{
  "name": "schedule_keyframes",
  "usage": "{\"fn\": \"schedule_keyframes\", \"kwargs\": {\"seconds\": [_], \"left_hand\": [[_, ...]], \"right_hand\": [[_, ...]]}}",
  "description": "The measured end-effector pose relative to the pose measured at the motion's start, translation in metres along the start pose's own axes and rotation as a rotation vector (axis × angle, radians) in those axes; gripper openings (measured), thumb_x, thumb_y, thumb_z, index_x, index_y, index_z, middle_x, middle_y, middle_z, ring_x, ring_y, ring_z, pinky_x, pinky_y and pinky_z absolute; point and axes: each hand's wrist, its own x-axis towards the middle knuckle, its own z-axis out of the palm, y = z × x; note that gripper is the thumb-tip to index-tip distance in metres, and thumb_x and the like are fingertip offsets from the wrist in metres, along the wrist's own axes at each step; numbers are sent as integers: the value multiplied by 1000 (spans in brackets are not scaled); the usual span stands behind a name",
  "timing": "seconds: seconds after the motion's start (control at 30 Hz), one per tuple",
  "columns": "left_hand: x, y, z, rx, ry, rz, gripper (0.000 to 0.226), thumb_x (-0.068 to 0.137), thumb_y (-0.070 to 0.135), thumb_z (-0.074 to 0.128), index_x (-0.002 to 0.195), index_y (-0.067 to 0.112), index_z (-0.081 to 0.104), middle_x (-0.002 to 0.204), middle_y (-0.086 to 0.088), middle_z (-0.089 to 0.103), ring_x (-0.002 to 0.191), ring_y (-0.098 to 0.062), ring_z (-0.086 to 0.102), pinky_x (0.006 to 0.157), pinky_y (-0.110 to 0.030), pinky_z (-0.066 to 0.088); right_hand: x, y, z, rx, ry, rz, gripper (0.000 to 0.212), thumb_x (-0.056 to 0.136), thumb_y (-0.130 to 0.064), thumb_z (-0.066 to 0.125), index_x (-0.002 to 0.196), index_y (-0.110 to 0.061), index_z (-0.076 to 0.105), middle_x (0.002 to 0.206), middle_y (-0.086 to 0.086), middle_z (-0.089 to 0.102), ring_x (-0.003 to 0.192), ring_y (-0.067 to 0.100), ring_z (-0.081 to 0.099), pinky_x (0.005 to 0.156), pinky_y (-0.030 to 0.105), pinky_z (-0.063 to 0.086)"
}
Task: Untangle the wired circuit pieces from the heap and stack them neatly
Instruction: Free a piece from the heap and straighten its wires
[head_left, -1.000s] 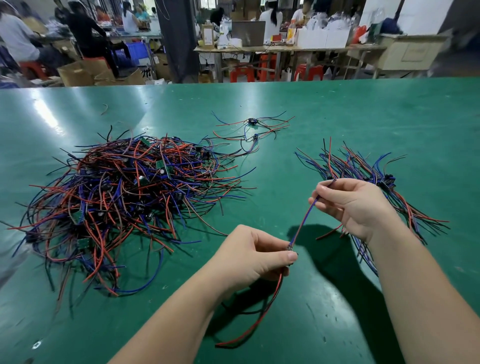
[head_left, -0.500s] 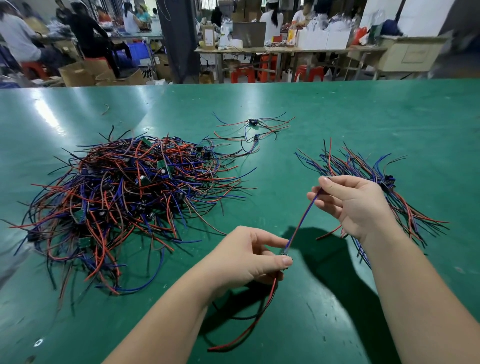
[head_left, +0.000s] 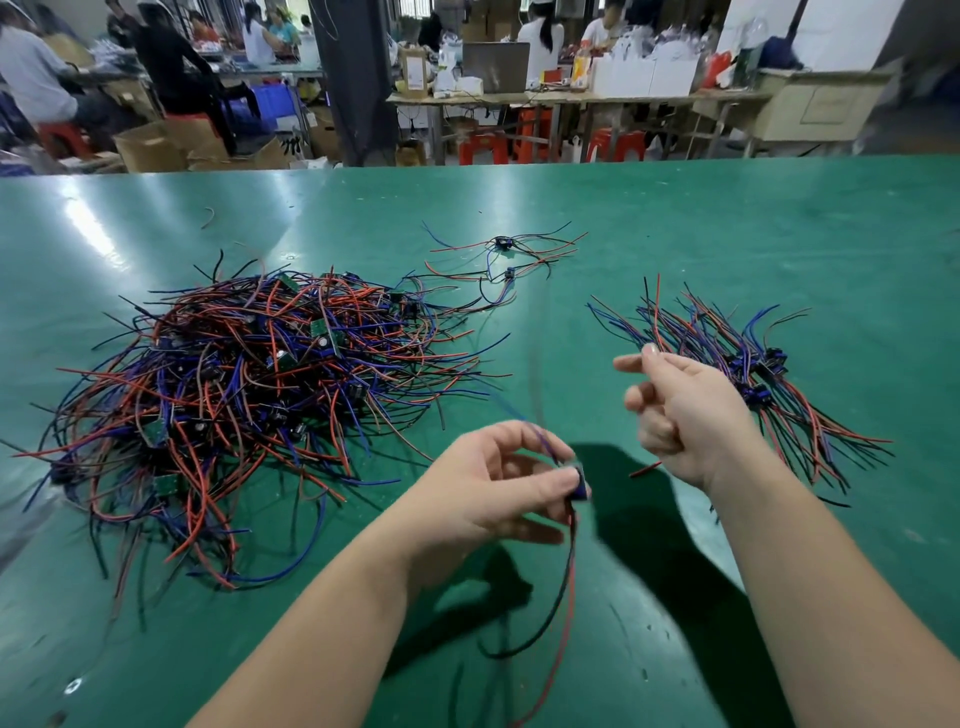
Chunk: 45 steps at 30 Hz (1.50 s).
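The left hand (head_left: 498, 483) pinches a small circuit piece (head_left: 581, 483) between thumb and fingertips, low in the middle of the green tabletop (head_left: 727, 218). From the piece a red wire (head_left: 569, 597) and a black wire (head_left: 540, 623) hang down toward the near edge, and a blue wire (head_left: 524, 421) runs up and left from it, blurred. The right hand (head_left: 685, 415) is raised just right of the left one, loosely curled, forefinger and thumb stretched out; whether it has hold of any wire I cannot tell. To the left lies the big heap (head_left: 234, 395) of tangled red, blue and black wires with small green boards in it. Right of the right hand, partly behind it, lies the stack (head_left: 753, 364) of sorted pieces, wires fanned out both ways. Two loose pieces (head_left: 504, 260) lie farther back between heap and stack
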Motion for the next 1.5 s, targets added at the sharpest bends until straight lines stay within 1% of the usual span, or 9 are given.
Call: {"fn": "schedule_keyframes", "kwargs": {"seconds": [0.1,0.43,0.6,0.77,0.9,0.97,1.1,1.23,1.5], "left_hand": [[4,5,-1,-160,113,127,19,68,12,80,67,25,66,80,-13,73,58,-18,67,56,-30,57],[7,4,0,-204,490,433,27,55,28,80,67,18,58,61,-2,66,50,-13,64,46,-21,51],[10,-4,-1,56,628,578,27,63,22,80,70,10,57,64,-2,69,55,-12,65,53,-23,53],[9,-13,3,411,480,652,23,70,3,76,72,23,63,90,12,73,83,-6,70,70,-17,52],[8,-11,4,362,492,536,23,73,2,53,82,19,65,87,5,75,85,-13,72,69,-29,58],[10,-9,2,205,507,409,15,73,17,64,88,16,65,80,-3,75,76,-17,73,64,-28,58],[12,-10,3,200,530,231,48,54,30,91,88,5,68,81,-25,70,70,-25,65,72,-41,55],[15,-12,3,103,485,104,6,76,2,75,75,4,69,66,-16,70,55,-18,64,56,-26,56],[8,-5,2,34,280,-43,6,84,2,65,81,3,70,75,-14,73,58,-17,68,52,-22,53]], "right_hand": [[-1,3,2,-56,-85,53,28,98,-32,48,92,-8,61,44,0,43,25,6,15,36,8,13],[-32,17,36,-209,-586,-12,22,69,-14,77,84,-29,73,53,-2,33,36,3,23,37,11,19],[-29,17,41,77,-479,-84,10,66,-11,78,75,-13,74,51,-3,49,38,6,31,43,16,24],[-23,13,40,365,-347,9,8,62,-9,66,59,-13,72,55,-1,59,44,6,53,46,15,46],[-22,7,34,276,-319,-51,9,62,-12,68,68,-16,74,58,-4,60,50,8,59,47,16,47],[-22,9,35,180,-292,-99,11,60,-11,71,70,-15,71,58,-4,62,48,9,60,44,14,45],[-24,19,41,-83,-253,-223,15,65,-3,78,70,-12,67,54,-1,60,46,9,54,43,17,42],[-22,22,40,-256,-245,-234,11,80,-3,70,72,-9,68,53,-2,63,47,7,56,47,16,45],[-12,-8,13,187,-152,-19,16,70,-18,64,79,-5,63,64,4,69,57,13,68,48,17,52]]}}
